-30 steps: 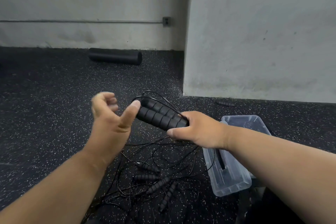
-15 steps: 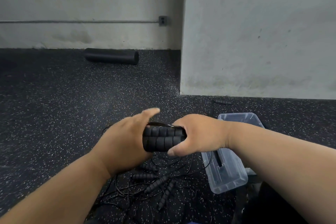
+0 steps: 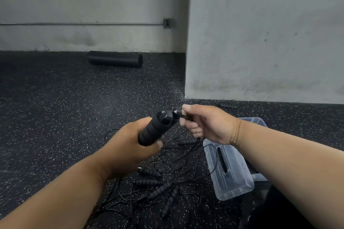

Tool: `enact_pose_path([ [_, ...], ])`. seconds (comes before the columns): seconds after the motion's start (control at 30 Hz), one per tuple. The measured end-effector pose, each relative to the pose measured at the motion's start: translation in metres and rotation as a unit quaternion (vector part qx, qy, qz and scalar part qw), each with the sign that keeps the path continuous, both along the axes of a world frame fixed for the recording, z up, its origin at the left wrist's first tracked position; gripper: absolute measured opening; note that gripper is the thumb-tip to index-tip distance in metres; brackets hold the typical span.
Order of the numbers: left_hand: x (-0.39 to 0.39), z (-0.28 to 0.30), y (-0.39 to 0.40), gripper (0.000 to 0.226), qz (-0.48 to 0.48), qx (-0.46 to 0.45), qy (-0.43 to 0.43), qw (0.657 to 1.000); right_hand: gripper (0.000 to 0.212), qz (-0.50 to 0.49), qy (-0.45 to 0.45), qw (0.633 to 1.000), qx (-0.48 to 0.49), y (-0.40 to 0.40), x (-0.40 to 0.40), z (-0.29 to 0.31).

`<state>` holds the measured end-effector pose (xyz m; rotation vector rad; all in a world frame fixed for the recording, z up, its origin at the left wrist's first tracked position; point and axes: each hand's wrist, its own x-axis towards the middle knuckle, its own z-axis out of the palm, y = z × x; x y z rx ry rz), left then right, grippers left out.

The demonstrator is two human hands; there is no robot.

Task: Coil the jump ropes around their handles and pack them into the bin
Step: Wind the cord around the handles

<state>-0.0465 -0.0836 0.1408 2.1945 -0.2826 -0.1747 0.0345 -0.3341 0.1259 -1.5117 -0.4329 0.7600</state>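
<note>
Head view, looking down at a speckled black rubber floor [image 3: 55, 117]. Left hand [image 3: 128, 147] is wrapped round the lower end of a pair of black ribbed handles [image 3: 156, 129], held together and tilted up to the right. Right hand [image 3: 208, 124] is at the top ends of those handles, thumb and forefinger pinching a small dark piece there, most likely the cord end; remaining fingers curled. Clear plastic bin [image 3: 232, 178] sits on the floor below the right wrist, with something dark inside it. Loose jump ropes [image 3: 160, 186], several handles and tangled thin cords, lie on the floor just left of the bin. One stray handle [image 3: 228, 106] lies by the wall base. Black foam roller [image 3: 115, 59] rests against the far wall.
</note>
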Motion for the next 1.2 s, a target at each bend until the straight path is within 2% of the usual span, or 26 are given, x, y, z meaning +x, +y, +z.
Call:
enact_pose_path([
  [0.07, -0.002, 0.002, -0.003, 0.027, -0.01, -0.029, 0.009, 0.999, 0.032, -0.029, 0.016, 0.999, -0.007, 0.0, 0.004, -0.006],
  [0.13, 0.0, -0.003, -0.008, 0.028, 0.054, -0.026, -0.001, 0.998, 0.03, -0.028, -0.033, 0.996, -0.073, 0.005, 0.002, -0.01],
  [0.23, 0.012, -0.014, -0.003, 0.02, 0.205, 0.1, -0.001, 0.974, 0.015, 0.013, -0.145, 0.967, -0.21, 0.021, -0.015, -0.011],
  [0.3, 0.017, -0.018, 0.006, 0.019, 0.239, 0.211, 0.006, 0.948, 0.012, 0.064, -0.254, 0.917, -0.302, 0.032, -0.033, -0.012],
  [0.4, 0.019, -0.026, 0.01, 0.013, 0.185, 0.363, 0.027, 0.913, 0.008, 0.162, -0.427, 0.794, -0.401, 0.045, -0.054, 0.0],
  [0.43, 0.017, -0.03, 0.007, 0.014, 0.15, 0.4, 0.045, 0.903, 0.011, 0.172, -0.459, 0.767, -0.414, 0.047, -0.056, 0.008],
  [0.5, 0.009, -0.038, -0.005, 0.017, 0.068, 0.455, 0.059, 0.886, 0.014, 0.177, -0.49, 0.746, -0.414, 0.046, -0.052, 0.023],
  [0.53, 0.004, -0.04, -0.014, 0.021, 0.025, 0.471, 0.044, 0.88, 0.016, 0.18, -0.491, 0.752, -0.401, 0.043, -0.049, 0.029],
  [0.57, -0.001, -0.042, -0.023, 0.023, -0.011, 0.474, 0.015, 0.88, 0.018, 0.175, -0.47, 0.778, -0.379, 0.04, -0.044, 0.035],
  [0.67, -0.017, -0.034, -0.047, 0.02, -0.069, 0.42, -0.057, 0.903, 0.026, 0.117, -0.326, 0.89, -0.298, 0.025, -0.021, 0.031],
  [0.73, -0.018, -0.023, -0.048, 0.022, -0.058, 0.334, -0.054, 0.939, 0.034, 0.079, -0.248, 0.931, -0.257, 0.012, -0.006, 0.014],
  [0.8, -0.017, -0.013, -0.039, 0.022, -0.031, 0.209, -0.029, 0.977, 0.038, 0.054, -0.166, 0.964, -0.201, 0.006, -0.001, -0.004],
  [0.87, -0.014, -0.01, -0.03, 0.018, 0.026, 0.078, -0.02, 0.996, 0.043, 0.036, -0.112, 0.977, -0.179, 0.011, -0.003, -0.018],
  [0.9, -0.011, -0.01, -0.026, 0.018, 0.075, 0.023, -0.01, 0.997, 0.043, 0.032, -0.115, 0.973, -0.198, 0.016, -0.009, -0.023],
  [0.97, -0.002, -0.015, -0.019, 0.016, 0.193, -0.035, 0.016, 0.98, 0.038, 0.048, -0.164, 0.951, -0.26, 0.028, -0.024, -0.032],
  [1.03, 0.01, -0.024, -0.011, 0.016, 0.261, 0.004, 0.024, 0.965, 0.019, 0.103, -0.263, 0.9, -0.333, 0.039, -0.043, -0.034],
  [1.1, 0.016, -0.035, -0.006, 0.029, 0.241, 0.142, 0.015, 0.96, 0.008, 0.169, -0.353, 0.831, -0.397, 0.048, -0.06, -0.029],
  [1.2, 0.011, -0.055, -0.009, 0.049, 0.133, 0.301, 0.019, 0.944, 0.007, 0.233, -0.459, 0.736, -0.44, 0.053, -0.066, -0.01],
])
